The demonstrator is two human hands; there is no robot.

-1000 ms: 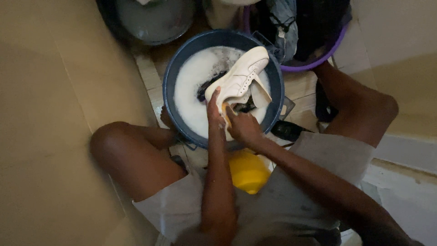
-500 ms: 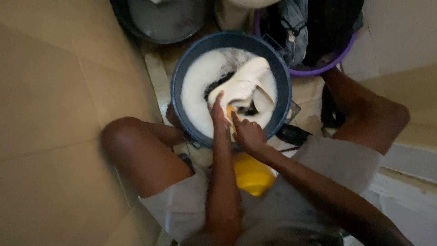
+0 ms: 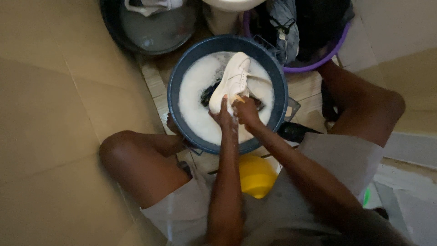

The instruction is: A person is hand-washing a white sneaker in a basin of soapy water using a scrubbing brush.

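Note:
A white lace-up shoe [image 3: 234, 79] is held over a dark blue basin [image 3: 175, 98] full of soapy, foamy water. My left hand [image 3: 223, 116] grips the shoe at its heel end. My right hand [image 3: 246, 111] is closed at the same heel, with a small tan object showing between the two hands; what it is I cannot tell. The shoe's toe points away from me, toward the far rim. Dark items lie partly sunk in the foam under the shoe.
A grey basin [image 3: 154, 32] with a pale cloth stands at the back left. A purple tub [image 3: 318, 64] of dark clothes sits at the back right. A yellow object [image 3: 255, 175] lies between my knees. Tan tiled walls close in on both sides.
The shoe has turned from lying slanted to the right to pointing nearly straight away from me. Both hands stayed at its heel.

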